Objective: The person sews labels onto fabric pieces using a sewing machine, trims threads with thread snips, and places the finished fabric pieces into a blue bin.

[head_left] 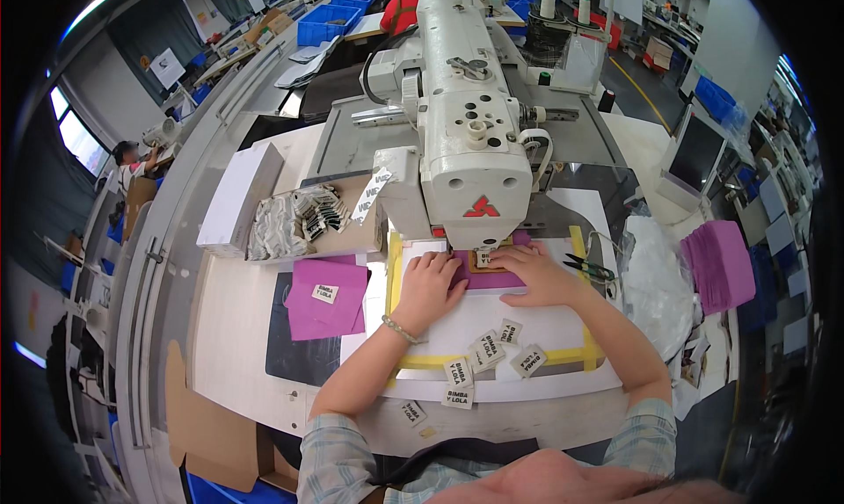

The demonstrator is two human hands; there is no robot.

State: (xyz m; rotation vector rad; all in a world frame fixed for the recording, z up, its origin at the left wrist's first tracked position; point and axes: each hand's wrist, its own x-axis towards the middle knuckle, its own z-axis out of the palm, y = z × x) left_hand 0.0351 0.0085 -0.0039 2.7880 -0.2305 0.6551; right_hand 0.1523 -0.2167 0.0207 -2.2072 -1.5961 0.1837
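Observation:
Under the white sewing machine (457, 117) lies a purple fabric piece (492, 280) with a small tan frame holding a pale label (483, 259). My left hand (430, 286) rests open on the fabric's left side, fingers spread. My right hand (541, 278) lies open at the right, its fingertips on or beside the label, partly covering it. Loose printed labels (457, 372) lie on the white board (543, 324) edged with yellow tape, below my hands. At the left, another label (324, 295) sits on purple fabric pieces (321, 324).
A box of small bundled items (281, 224) and a white box (230, 195) stand left. Green-handled snips (589, 268), a plastic bag (655, 311) and a purple stack (716, 267) are at right. A cardboard box (211, 425) is lower left. Two other people (132, 159) are farther back.

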